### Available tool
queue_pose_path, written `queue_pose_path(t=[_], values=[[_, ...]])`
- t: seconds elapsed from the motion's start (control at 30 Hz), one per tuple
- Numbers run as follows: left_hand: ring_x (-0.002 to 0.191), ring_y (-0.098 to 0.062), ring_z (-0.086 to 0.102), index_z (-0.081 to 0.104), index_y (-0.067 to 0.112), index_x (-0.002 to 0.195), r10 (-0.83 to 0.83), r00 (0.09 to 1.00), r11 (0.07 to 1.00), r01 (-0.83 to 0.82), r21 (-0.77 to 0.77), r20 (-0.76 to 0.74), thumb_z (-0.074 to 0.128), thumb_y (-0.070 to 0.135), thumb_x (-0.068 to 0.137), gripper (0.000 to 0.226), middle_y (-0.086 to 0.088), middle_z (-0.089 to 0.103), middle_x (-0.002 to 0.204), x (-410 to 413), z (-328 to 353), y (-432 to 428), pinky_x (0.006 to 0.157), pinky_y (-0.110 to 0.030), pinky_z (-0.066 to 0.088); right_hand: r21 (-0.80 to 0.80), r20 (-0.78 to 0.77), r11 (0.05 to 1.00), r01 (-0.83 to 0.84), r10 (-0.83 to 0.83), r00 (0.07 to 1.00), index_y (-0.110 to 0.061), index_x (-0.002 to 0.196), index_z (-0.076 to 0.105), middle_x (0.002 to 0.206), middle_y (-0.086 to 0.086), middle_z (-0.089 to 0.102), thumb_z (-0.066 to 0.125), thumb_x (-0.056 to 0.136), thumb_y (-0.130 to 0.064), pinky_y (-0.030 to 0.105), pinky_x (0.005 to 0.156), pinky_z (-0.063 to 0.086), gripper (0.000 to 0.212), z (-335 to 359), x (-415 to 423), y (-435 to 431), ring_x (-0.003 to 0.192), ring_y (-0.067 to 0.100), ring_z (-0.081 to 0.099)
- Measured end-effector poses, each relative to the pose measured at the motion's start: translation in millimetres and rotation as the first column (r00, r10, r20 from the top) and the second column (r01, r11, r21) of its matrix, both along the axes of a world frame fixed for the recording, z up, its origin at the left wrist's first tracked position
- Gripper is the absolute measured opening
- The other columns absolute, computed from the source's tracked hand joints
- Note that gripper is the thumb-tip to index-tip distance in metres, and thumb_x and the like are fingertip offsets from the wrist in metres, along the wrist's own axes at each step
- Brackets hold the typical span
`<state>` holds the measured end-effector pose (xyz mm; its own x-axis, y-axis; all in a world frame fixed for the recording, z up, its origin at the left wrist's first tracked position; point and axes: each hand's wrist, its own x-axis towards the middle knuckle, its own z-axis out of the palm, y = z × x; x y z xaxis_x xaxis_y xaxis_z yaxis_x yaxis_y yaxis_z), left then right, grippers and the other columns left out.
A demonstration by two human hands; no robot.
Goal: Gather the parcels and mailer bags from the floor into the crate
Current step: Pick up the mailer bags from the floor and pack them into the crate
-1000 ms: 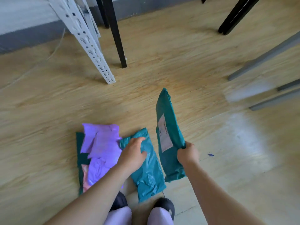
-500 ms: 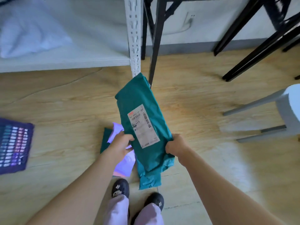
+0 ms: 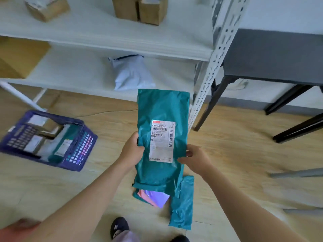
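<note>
A teal mailer bag (image 3: 162, 109) with a white shipping label is held up off the floor between both hands. My left hand (image 3: 132, 150) grips its left edge and my right hand (image 3: 194, 158) grips its right edge. Beneath it on the wooden floor lie another teal mailer bag (image 3: 182, 205) and a purple mailer bag (image 3: 160, 198), partly hidden by the raised bag. The dark blue crate (image 3: 80, 149) sits on the floor to the left, with several parcels and a teal bag inside.
A white metal shelf rack (image 3: 206, 95) stands ahead, holding a white mailer bag (image 3: 130, 74) and cardboard boxes (image 3: 138, 9). A dark table (image 3: 272, 55) with black legs stands at right. Grey stool legs (image 3: 295, 172) lie at far right. My shoes show at the bottom edge.
The view has risen from the floor to the shelves. My left hand left the floor pile and took the teal bag's left edge. The bag came up, label facing me.
</note>
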<state>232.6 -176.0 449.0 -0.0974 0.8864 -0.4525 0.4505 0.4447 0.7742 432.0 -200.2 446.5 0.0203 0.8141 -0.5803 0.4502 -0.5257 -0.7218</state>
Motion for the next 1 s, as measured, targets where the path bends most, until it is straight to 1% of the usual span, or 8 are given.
queue_pose_path(t=[0.1,0.3,0.4,0.5,0.6,0.7,0.83,1.0], values=[[0.091,-0.024,0.059,0.049,0.018,0.104,0.001,0.997,0.998,0.003,0.06,-0.071,0.04,-0.003,0.09,0.026,-0.005,0.062,0.098,-43.3,23.3,-2.0,0.077,-0.04,0.05,0.066,0.075,0.996,-0.059,0.054,0.996,-0.012,0.1,0.068,0.082,0.009,0.065,0.063,0.081,-0.006,0.024,0.057,0.04,0.021,19.8,-43.2,11.0,0.071,0.018,0.054],[0.091,-0.023,0.058,0.044,0.018,0.102,0.013,0.958,0.986,0.035,0.163,-0.285,0.047,0.002,0.088,0.021,0.0,0.058,0.097,-132.0,45.6,-4.3,0.069,-0.03,0.043,0.065,0.027,0.998,-0.022,0.02,0.999,-0.013,0.077,0.065,0.046,-0.004,0.061,0.055,0.076,0.009,0.039,0.065,0.055,0.025,34.2,-137.5,27.9,0.048,0.018,0.055],[0.101,-0.026,0.053,0.048,0.011,0.103,0.026,0.899,0.98,0.065,0.19,-0.437,0.051,0.006,0.088,0.016,-0.007,0.055,0.106,-195.9,49.5,0.2,0.075,-0.032,0.04,0.038,-0.029,0.999,0.013,-0.012,1.0,-0.019,0.062,0.064,0.05,0.003,0.065,0.058,0.066,0.004,0.051,0.072,0.054,0.024,24.7,-203.2,34.9,0.057,0.027,0.058],[0.101,-0.026,0.048,0.046,0.009,0.092,0.037,0.834,0.966,0.111,0.233,-0.551,0.052,0.009,0.089,0.007,-0.009,0.051,0.102,-269.7,51.6,6.9,0.078,-0.034,0.039,-0.008,-0.076,0.999,0.034,-0.034,0.996,-0.017,0.063,0.066,0.053,0.004,0.065,0.061,0.062,-0.001,0.047,0.072,0.053,0.017,17.1,-277.2,44.1,0.061,0.026,0.057],[0.098,-0.025,0.049,0.044,0.01,0.089,0.019,0.812,0.961,0.146,0.234,-0.584,0.05,0.013,0.091,0.007,-0.006,0.047,0.095,-334.4,52.4,17.0,0.073,-0.033,0.04,-0.004,-0.101,1.0,0.026,-0.027,0.995,-0.015,0.078,0.069,0.047,-0.004,0.063,0.062,0.069,0.004,0.039,0.065,0.05,0.023,26.9,-340.9,52.8,0.058,0.023,0.055],[0.092,-0.025,0.054,0.05,0.009,0.096,-0.002,0.807,0.971,0.144,0.194,-0.59,0.049,0.015,0.093,0.007,-0.005,0.05,0.1,-399.6,52.2,28.3,0.072,-0.033,0.042,-0.03,-0.14,1.0,0.003,-0.007,0.99,-0.025,0.076,0.065,0.061,-0.004,0.066,0.061,0.074,0.003,0.041,0.077,0.054,0.028,31.7,-401.5,65.9,0.064,0.021,0.058],[0.089,-0.025,0.056,0.045,0.012,0.09,-0.01,0.835,0.979,0.121,0.166,-0.551,0.046,0.011,0.094,0.004,-0.002,0.045,0.097,-460.8,53.0,42.4,0.069,-0.03,0.04,-0.062,-0.239,0.998,0.005,-0.019,0.971,-0.019,0.092,0.063,0.082,0.0,0.068,0.057,0.077,0.006,0.043,0.09,0.054,0.03,31.6,-467.7,81.2,0.081,0.024,0.063],[0.101,-0.021,0.057,0.047,0.014,0.097,-0.024,0.896,0.988,0.089,0.127,-0.443,0.046,0.006,0.093,0.008,-0.005,0.051,0.106,-505.8,41.6,61.8,0.083,-0.037,0.049,-0.083,-0.255,0.997,-0.004,-0.018,0.967,-0.018,0.103,0.06,0.083,-0.003,0.065,0.055,0.078,0.008,0.037,0.085,0.052,0.036,23.2,-520.9,103.1,0.084,0.022,0.061]])
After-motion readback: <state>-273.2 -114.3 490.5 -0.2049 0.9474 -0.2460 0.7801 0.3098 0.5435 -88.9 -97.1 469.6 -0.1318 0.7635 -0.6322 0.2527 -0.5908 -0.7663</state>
